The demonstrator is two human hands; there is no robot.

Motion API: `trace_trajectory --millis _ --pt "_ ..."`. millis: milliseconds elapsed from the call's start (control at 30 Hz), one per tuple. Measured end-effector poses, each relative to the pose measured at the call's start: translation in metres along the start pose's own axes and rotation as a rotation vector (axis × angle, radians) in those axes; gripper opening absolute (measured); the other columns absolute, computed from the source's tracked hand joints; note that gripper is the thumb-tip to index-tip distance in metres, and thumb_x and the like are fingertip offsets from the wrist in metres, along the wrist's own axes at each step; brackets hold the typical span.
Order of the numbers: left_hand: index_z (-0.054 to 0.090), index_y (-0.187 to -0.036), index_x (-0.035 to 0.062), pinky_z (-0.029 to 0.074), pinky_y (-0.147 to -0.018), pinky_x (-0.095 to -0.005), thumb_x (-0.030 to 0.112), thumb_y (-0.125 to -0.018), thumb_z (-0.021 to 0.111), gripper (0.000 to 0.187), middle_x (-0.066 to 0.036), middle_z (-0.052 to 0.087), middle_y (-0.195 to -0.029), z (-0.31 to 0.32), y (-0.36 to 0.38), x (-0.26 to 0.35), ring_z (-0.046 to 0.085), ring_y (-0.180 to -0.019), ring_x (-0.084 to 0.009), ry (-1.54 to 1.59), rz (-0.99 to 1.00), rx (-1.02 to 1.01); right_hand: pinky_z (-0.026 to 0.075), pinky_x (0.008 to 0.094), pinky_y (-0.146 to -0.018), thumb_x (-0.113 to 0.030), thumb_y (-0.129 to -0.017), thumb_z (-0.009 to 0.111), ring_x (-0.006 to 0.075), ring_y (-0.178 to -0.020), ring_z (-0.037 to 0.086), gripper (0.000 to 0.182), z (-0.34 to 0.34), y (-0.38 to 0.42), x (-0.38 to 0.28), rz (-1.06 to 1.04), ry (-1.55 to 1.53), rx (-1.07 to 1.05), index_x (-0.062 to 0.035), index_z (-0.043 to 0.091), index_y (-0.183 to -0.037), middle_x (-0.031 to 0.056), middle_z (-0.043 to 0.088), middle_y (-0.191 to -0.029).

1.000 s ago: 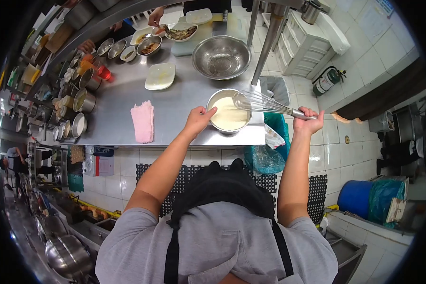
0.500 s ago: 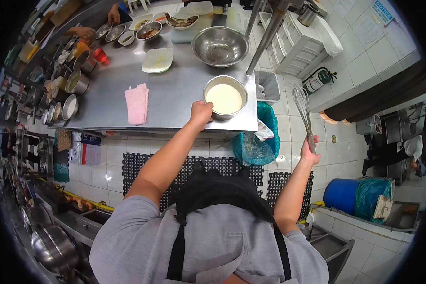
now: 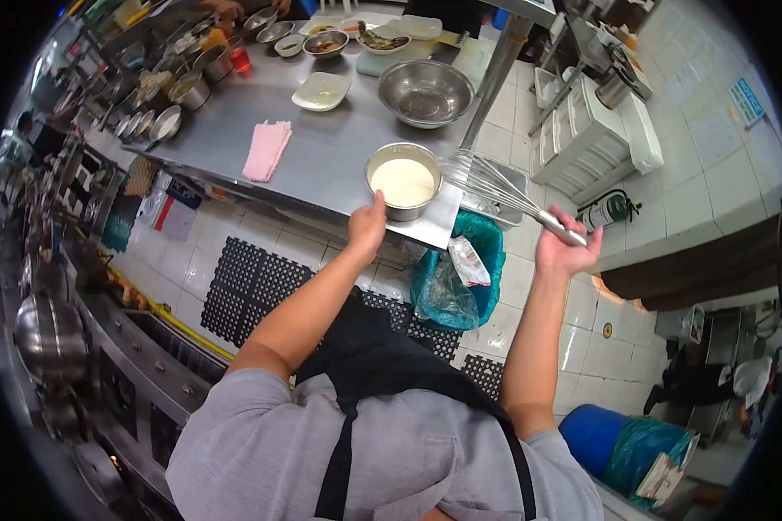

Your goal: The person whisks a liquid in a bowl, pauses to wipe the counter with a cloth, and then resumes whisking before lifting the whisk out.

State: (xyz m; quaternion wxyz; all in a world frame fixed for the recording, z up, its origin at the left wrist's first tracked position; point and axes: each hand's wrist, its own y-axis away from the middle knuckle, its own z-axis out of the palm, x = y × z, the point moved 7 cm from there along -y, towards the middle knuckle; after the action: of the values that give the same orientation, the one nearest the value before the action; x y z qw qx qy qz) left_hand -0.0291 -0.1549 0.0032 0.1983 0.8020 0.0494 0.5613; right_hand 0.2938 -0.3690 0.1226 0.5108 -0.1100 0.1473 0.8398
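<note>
A deep metal bowl (image 3: 414, 211) of creamy pale-yellow liquid (image 3: 402, 181) stands near the corner of the steel table. My left hand (image 3: 367, 230) grips its near side, thumb over the rim. Out to the right, my right hand (image 3: 568, 250) is closed around the handle of a balloon whisk (image 3: 506, 194). The whisk leans left, and its wire end overlaps the table's corner right beside the bowl's rim. Behind the bowl sits a wide metal mixing bowl (image 3: 426, 94).
On the steel table (image 3: 226, 143) lie a folded pink cloth (image 3: 268, 149) and a square pale dish (image 3: 321, 91). Pots and bowls of food line its left and back. Another person's hand (image 3: 226, 9) shows at the far left. A teal-lined bin (image 3: 491, 291) stands below the corner.
The whisk has swung from nearly upright to a leftward slant, its wires now beside the bowl. My right hand has risen. The view has turned, while my left hand stays on the bowl.
</note>
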Motion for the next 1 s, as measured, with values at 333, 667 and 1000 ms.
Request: trace_trajectory --millis 333,667,1000 --pt "0.061 -0.097 -0.0043 0.046 -0.085 -0.0407 0.045 -0.100 0.043 0.053 -0.021 0.067 -0.094 -0.011 -0.135 0.058 0.062 -0.090 -0.0334 0.056 0.482 -0.123 0.051 0.0462 -0.073 -0.019 -0.094 0.054 0.0196 -0.053 0.045 0.034 0.104 0.027 0.176 -0.261 0.710 -0.485 -0.0071 0.044 -0.064 0.0053 0.042 -0.055" --pt "0.064 -0.104 -0.0035 0.048 -0.084 -0.0378 0.037 -0.103 0.039 0.048 -0.021 0.069 -0.092 0.015 -0.149 0.060 0.065 -0.088 -0.0306 -0.158 0.394 -0.367 0.039 0.0341 -0.042 -0.017 -0.097 0.050 0.0161 -0.040 0.038 0.035 0.098 0.005 0.195 -0.312 0.706 -0.442 -0.0072 0.038 -0.065 0.0041 0.036 -0.049" --pt "0.064 -0.098 -0.0034 0.046 -0.078 -0.0338 0.040 -0.103 0.042 0.049 -0.012 0.065 -0.083 0.016 -0.145 0.052 0.059 -0.081 -0.0186 0.020 0.321 -0.354 0.040 0.0331 -0.041 -0.015 -0.098 0.052 0.0158 -0.041 0.040 0.036 0.142 0.010 0.203 -0.144 0.727 -0.646 -0.0049 0.039 -0.066 0.0065 0.040 -0.052"
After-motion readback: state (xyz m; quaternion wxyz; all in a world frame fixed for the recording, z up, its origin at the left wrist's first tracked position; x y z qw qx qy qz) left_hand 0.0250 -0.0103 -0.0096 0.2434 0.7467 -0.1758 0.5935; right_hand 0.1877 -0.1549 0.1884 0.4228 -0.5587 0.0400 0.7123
